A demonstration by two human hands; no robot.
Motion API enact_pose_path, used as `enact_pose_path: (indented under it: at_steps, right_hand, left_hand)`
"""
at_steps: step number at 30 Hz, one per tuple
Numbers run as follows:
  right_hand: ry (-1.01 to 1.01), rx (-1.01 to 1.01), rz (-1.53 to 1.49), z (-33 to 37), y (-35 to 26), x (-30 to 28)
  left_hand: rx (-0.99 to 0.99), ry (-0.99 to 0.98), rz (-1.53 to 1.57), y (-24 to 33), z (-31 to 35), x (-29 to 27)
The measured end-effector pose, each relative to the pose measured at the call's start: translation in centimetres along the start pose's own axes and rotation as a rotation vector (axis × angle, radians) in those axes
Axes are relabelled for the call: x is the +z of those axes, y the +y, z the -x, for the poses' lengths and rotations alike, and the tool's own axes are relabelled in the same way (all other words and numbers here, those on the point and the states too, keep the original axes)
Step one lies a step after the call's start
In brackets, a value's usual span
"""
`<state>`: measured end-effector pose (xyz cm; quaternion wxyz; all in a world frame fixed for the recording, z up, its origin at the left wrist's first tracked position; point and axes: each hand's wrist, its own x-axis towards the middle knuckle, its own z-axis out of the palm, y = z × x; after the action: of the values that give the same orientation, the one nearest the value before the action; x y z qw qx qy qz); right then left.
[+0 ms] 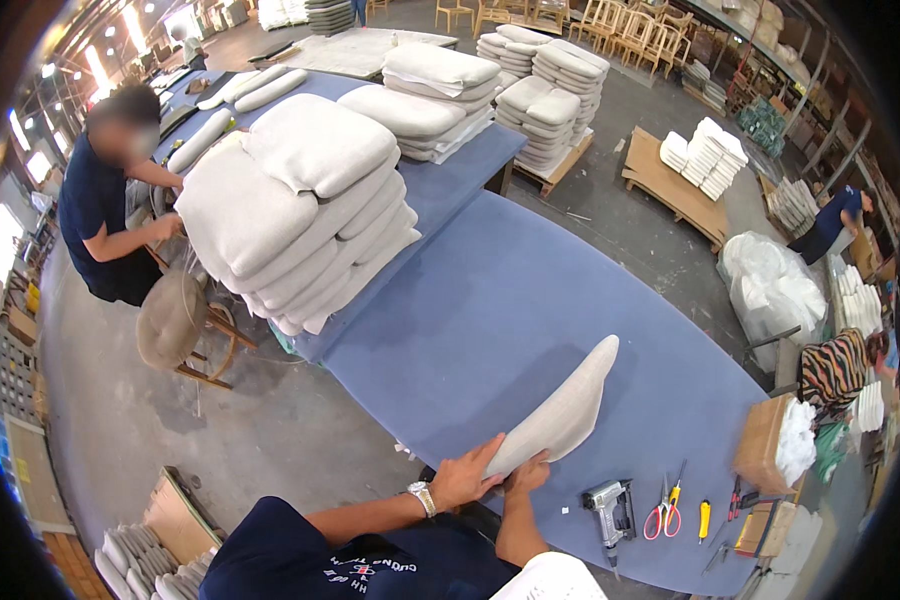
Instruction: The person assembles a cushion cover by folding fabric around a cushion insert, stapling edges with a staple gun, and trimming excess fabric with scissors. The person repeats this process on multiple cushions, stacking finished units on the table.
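Observation:
A light grey fabric-covered seat cushion point(562, 412) is tipped up on its edge above the near side of the blue table point(490, 300). My left hand point(462, 474), with a watch on its wrist, grips the cushion's near end from the left. On the other side my right hand point(527, 474) is closed on its lower edge, the fingers partly hidden. To the right of my hands lie a staple gun point(610, 518), red-handled scissors point(662, 518), a yellow-handled screwdriver point(676, 490) and a yellow utility knife point(705, 520).
Tall stacks of grey cushions point(300, 200) stand at the table's far left. A cardboard box point(765, 445) with white stuffing sits at the right edge. Left, a co-worker point(115, 200) works beside a padded stool point(173, 318). Pallets of cushions point(550, 100) stand beyond the table.

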<state>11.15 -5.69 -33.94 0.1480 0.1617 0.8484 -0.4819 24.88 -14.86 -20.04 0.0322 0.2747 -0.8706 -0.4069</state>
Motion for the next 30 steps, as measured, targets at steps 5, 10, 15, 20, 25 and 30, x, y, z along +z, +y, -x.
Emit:
enact_pose_path:
  at_steps: [5, 10, 15, 20, 25, 30]
  right_hand:
    - [0.066, -0.022, 0.090, -1.3, 0.2, 0.4]
    - [-0.168, 0.019, -0.153, -4.1, 0.1, -1.0]
    - [-0.750, -0.094, -0.074, -3.1, -0.6, -5.4]
    - [-0.908, -0.262, 0.145, -0.6, -10.3, -7.5]
    - [-1.000, -0.423, 0.196, 1.2, -17.4, -15.6]
    - [-0.926, -0.466, 0.329, -0.3, -17.2, -19.0]
  left_hand:
    - [-0.013, 0.182, 0.240, -0.8, 0.1, -0.3]
    - [-0.286, 0.335, 0.701, -5.0, 1.9, 5.1]
    - [-0.359, 0.601, 1.103, -4.7, -1.3, 8.4]
    - [-0.430, 0.845, 1.517, -4.4, -4.1, 10.7]
    - [-0.491, 0.698, 1.844, 5.6, -2.1, 9.5]
    - [-0.749, 0.541, 2.070, 8.1, -2.9, 13.8]
